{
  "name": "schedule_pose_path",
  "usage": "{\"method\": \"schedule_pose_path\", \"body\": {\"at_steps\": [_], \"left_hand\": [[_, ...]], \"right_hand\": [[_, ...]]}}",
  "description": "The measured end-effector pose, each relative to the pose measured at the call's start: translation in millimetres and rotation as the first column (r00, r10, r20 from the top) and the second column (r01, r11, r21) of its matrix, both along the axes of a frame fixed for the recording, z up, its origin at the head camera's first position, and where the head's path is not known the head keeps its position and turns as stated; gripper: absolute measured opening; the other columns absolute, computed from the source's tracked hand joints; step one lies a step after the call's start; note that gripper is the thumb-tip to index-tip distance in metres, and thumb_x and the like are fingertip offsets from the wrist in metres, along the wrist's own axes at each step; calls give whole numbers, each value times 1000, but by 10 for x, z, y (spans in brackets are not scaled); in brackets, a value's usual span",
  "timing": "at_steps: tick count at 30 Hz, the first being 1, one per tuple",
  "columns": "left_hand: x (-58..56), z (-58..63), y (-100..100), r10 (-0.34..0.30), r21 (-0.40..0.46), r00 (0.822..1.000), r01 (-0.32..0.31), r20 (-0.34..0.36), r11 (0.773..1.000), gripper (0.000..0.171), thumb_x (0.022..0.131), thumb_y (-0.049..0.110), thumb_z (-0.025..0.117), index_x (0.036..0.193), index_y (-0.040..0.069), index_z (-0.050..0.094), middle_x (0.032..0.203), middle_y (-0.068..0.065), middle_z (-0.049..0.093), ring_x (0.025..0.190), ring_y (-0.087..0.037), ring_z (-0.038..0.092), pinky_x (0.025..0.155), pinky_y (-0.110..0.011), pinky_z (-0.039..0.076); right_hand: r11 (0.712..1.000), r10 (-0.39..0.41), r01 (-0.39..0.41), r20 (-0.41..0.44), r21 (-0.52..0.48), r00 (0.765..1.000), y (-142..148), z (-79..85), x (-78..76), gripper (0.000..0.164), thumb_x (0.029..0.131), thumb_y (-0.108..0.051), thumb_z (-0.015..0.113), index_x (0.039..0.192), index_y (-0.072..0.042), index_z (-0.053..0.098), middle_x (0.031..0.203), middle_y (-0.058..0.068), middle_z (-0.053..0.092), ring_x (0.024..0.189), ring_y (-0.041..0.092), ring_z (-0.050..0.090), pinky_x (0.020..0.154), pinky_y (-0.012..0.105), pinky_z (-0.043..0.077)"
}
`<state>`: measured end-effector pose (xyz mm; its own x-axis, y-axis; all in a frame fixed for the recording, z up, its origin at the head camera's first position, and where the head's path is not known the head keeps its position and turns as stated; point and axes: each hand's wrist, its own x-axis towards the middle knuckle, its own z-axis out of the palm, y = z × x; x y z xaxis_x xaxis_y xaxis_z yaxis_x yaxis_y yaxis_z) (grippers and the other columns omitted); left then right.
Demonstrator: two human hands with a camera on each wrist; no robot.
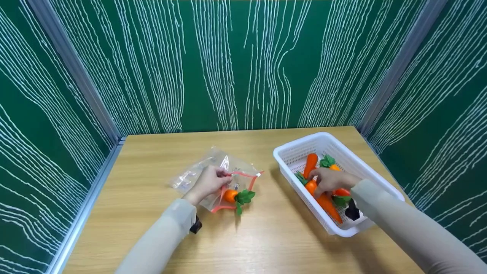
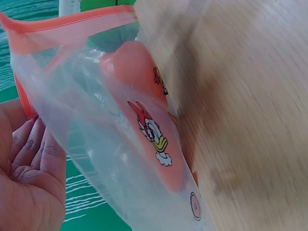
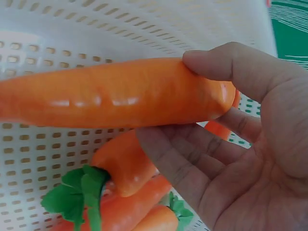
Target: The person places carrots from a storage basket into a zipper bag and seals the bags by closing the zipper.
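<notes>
Long pale beige sleeves [image 1: 158, 239], plain cuffs [image 1: 184, 209], black wrist cameras [image 1: 196, 225]

Leafy carrot [image 1: 230, 195] partly inside clear bag [image 2: 94, 137]

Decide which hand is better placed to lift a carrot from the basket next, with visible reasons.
Probably the right hand: it is inside the basket, with thumb and fingers around a carrot. The left hand is outside, holding the bag by its red edge.
</notes>
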<state>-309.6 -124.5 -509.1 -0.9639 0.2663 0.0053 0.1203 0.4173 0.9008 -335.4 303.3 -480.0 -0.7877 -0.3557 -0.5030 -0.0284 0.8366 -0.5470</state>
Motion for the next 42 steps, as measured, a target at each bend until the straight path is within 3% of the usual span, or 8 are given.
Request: {"method": "schedule_pose_path", "body": {"at_steps": [7, 16, 22, 29, 37, 42], "left_hand": [[2, 2, -13, 4, 2, 1000, -4, -3, 1000, 10, 101, 7, 75, 106, 3, 82, 92, -10, 78, 73, -16, 66, 74, -42, 65], [12, 3, -21, -6, 20, 1000, 5, 14, 1000, 11, 102, 7, 74, 107, 3, 82, 100, -22, 78, 73, -18, 65, 62, -20, 56], [14, 13, -9, 1, 18, 1000, -2, 19, 1000, 10, 102, 6, 74, 107, 3, 82, 95, -15, 78, 73, -17, 65, 67, -26, 60], [5, 7, 0, -21, -4, 998, 20, -66, 1000, 13, 101, 5, 75, 106, -6, 81, 88, -8, 78, 68, -9, 63, 63, -19, 56], [10, 24, -10, -11, 15, 1000, 11, -10, 1000, 13, 102, 7, 74, 109, -2, 81, 93, -19, 78, 66, -11, 62, 63, -22, 57], [8, 18, -12, -1, 17, 1000, 1, -3, 1000, 11, 103, 9, 73, 106, 3, 82, 92, -11, 78, 67, -12, 62, 69, -32, 63]], "right_hand": [[1000, 10, -10, -14, -5, 1000, 6, 96, -32, 71, 87, -14, 85, 149, 2, 54, 132, 22, 61, 84, 23, 63, 77, 33, 58], [999, 8, -10, -43, -51, 999, -4, 216, -30, 69, 88, -14, 84, 148, 1, 54, 141, 25, 59, 108, 31, 63, 89, 37, 63], [999, 2, -6, -76, -54, 997, -7, 272, -21, 70, 89, -17, 84, 150, -2, 54, 145, 25, 59, 115, 34, 62, 96, 44, 63], [993, -4, -10, -115, -119, 993, -24, 265, -10, 65, 90, -14, 78, 148, 4, 54, 135, 24, 61, 85, 22, 63, 75, 33, 59], [988, -14, -13, -175, -155, 985, -58, 315, 23, 70, 91, -19, 76, 152, 4, 50, 139, 24, 59, 102, 28, 61, 80, 33, 58], [985, 1, -47, -264, -168, 964, -128, 361, 46, 62, 91, -21, 74, 147, 1, 57, 130, 19, 64, 112, 31, 58, 89, 34, 53]]}}
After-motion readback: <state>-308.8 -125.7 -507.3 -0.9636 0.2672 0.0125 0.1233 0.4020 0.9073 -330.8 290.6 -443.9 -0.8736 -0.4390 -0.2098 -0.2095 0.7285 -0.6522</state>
